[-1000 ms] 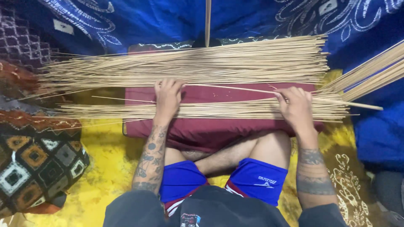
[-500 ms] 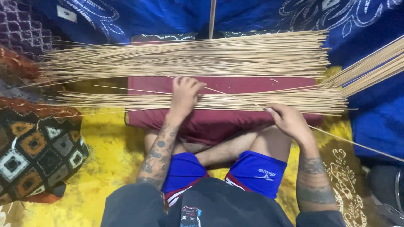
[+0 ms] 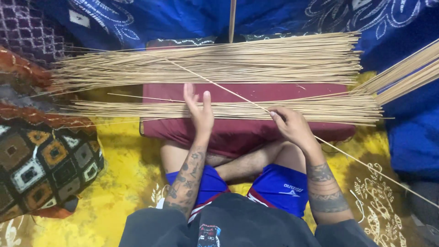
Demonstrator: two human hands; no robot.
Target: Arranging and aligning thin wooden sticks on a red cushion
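Hands: right hand [image 3: 292, 127] pinches one long thin stick [image 3: 219, 87] lying diagonally across the maroon cushion [image 3: 238, 132]; left hand [image 3: 199, 109] open, fingers spread, over the near stick bundle [image 3: 338, 110].

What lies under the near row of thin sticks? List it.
Under the near row of sticks shows a maroon cushion, resting over the person's crossed legs. Left of it, yellow patterned cloth. The cushion's surface directly beneath the sticks is covered.
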